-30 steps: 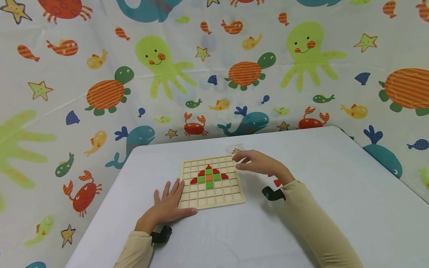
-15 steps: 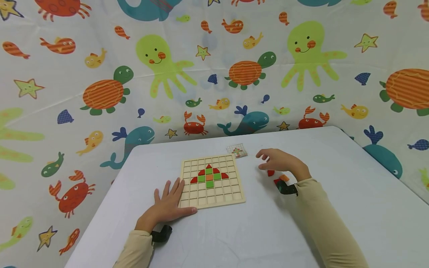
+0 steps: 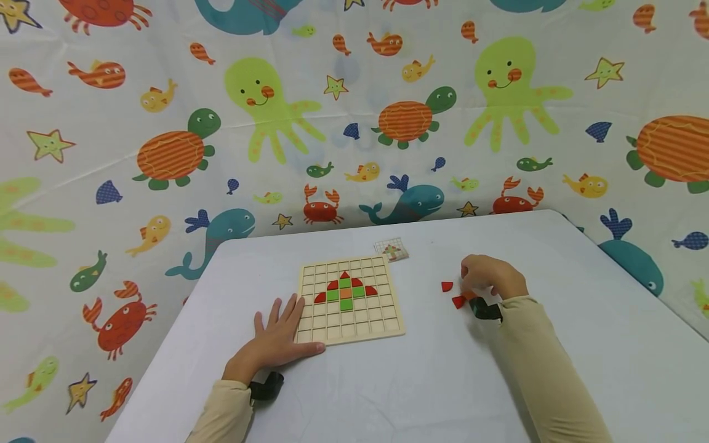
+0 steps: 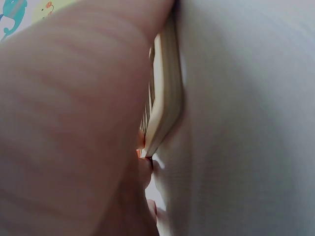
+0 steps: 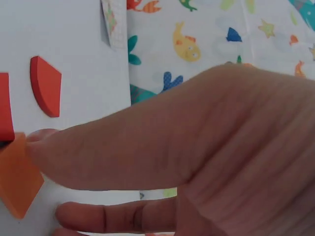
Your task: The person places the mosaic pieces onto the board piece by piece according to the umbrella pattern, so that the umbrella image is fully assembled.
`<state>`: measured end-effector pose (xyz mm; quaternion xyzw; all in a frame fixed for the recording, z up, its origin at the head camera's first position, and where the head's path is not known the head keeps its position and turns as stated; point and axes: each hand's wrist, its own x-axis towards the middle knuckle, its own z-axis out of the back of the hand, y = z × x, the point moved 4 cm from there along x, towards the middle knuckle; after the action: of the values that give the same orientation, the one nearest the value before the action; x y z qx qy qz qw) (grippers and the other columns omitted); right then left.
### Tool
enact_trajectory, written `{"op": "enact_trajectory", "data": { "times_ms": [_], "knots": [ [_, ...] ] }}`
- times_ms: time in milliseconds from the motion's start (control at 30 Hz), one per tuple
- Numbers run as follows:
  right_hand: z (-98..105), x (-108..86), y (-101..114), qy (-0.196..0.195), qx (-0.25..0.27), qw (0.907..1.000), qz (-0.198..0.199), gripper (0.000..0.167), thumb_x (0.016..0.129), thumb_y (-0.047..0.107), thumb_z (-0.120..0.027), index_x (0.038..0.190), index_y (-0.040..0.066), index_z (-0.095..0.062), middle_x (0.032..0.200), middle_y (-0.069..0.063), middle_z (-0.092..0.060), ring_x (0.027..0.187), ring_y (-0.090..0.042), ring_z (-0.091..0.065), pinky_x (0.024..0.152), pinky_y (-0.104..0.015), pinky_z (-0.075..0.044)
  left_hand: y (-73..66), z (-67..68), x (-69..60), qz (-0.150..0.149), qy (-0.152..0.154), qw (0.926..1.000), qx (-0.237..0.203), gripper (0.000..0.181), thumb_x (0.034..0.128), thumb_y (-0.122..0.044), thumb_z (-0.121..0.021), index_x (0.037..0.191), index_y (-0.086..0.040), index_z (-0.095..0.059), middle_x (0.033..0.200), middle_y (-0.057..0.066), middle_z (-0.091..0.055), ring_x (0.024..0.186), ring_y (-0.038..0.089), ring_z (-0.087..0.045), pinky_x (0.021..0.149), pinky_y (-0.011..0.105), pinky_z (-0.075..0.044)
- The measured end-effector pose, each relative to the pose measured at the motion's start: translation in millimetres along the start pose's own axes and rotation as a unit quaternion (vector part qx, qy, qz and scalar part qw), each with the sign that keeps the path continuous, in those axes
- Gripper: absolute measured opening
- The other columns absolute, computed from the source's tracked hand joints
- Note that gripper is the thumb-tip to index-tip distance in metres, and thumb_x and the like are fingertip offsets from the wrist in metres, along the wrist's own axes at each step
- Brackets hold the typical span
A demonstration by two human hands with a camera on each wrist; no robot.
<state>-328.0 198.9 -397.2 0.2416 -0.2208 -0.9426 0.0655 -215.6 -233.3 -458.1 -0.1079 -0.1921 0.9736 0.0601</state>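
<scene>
"Sea-animal cloth (image 3: 354,111) behind, white worktop (image 3: 360,394) in front. Where's the board (image 3: 346,326)?"

"Flat on the worktop, between the two hands."

"Contents of its cells?"

"Stepped, rocket-like shape. Red triangle (image 3: 344,275) on top, four curved reds (image 3: 357,282) down the sides, four greens (image 3: 346,304), one centre orange (image 3: 346,293). All sit inside grid squares."

"Left hand (image 3: 275,341)?"

"Fingers straight and spread, touching the board's left edge. Thumb sticks out along the near edge. Left wrist view is mostly hand, plus the board's pale rim."

"Right hand (image 3: 493,274)?"

"Right of the board, down at the loose orange tile (image 5: 18,172). Thumb touches the tile's edge, another fingertip just behind the thumb. Can't tell if it's actually pinched."

"Other loose pieces?"

"Two: a curved red tile (image 5: 47,87) near the thumb, plus a second red tile (image 3: 458,302) right beside the orange one, partly cut off in the right wrist view. All on the worktop, outside the board."

"Card (image 3: 392,248)?"

"By the board's far right corner. Printed grid, similar coloured shape."

"Sleeves (image 3: 545,375)?"

"Tan, black wrist cameras (image 3: 268,387) at the cuffs."
</scene>
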Motion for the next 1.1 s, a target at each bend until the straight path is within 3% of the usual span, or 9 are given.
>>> {"op": "enact_trajectory", "data": {
  "times_ms": [233,533,733,967,1100],
  "knots": [
    [-3.4,1.4,-4.7,0.008,0.0,0.9997,-0.024,0.023,0.091,0.011,-0.074,0.107,0.001,-0.061,0.087,-0.014,-0.058,0.081,-0.028,-0.059,0.069,-0.04,-0.058,-2.3,0.7,-0.9,0.0,-0.001,1.0,-0.001,0.128,0.0808,-0.076,-0.074,0.171,-0.003,-0.019,0.177,0.023,-0.009,0.16,0.052,0.007,0.116,0.078,0.013],
    [-4.8,6.8,-9.1,0.005,0.0,0.9995,-0.032,0.03,0.089,0.009,-0.076,0.111,-0.002,-0.059,0.092,-0.016,-0.059,0.086,-0.031,-0.06,0.071,-0.039,-0.056,-1.2,-1.7,-2.0,0.0,-0.003,1.0,-0.001,0.128,0.0807,-0.076,-0.074,0.17,-0.003,-0.019,0.177,0.023,-0.009,0.16,0.051,0.006,0.116,0.078,0.012],
    [-4.4,8.7,-1.6,-0.018,-0.028,0.9994,0.007,0.023,0.088,0.003,-0.068,0.107,-0.005,-0.058,0.086,-0.014,-0.056,0.074,-0.026,-0.055,0.067,-0.034,-0.046,-1.5,-2.2,-3.4,0.0,-0.003,1.0,-0.001,0.128,0.0812,-0.076,-0.074,0.171,-0.002,-0.019,0.177,0.023,-0.008,0.16,0.051,0.007,0.116,0.078,0.013],
    [-8.8,16.3,8.8,-0.067,-0.067,0.9943,0.048,0.019,0.096,-0.001,-0.059,0.112,-0.012,-0.061,0.094,-0.018,-0.061,0.085,-0.031,-0.056,0.074,-0.04,-0.051,-1.7,-3.0,-3.2,0.001,-0.004,1.0,0.0,0.128,0.0809,-0.076,-0.074,0.171,-0.003,-0.019,0.177,0.022,-0.008,0.16,0.051,0.007,0.116,0.078,0.014],
    [-10.7,19.7,6.3,-0.072,-0.063,0.9931,0.067,0.017,0.097,-0.001,-0.058,0.109,-0.012,-0.062,0.096,-0.019,-0.063,0.087,-0.032,-0.057,0.079,-0.044,-0.053,-4.3,-2.2,-4.4,0.0,-0.003,1.0,0.001,0.128,0.0817,-0.075,-0.074,0.171,-0.002,-0.018,0.177,0.023,-0.008,0.16,0.051,0.007,0.116,0.078,0.013]
  ]
}}
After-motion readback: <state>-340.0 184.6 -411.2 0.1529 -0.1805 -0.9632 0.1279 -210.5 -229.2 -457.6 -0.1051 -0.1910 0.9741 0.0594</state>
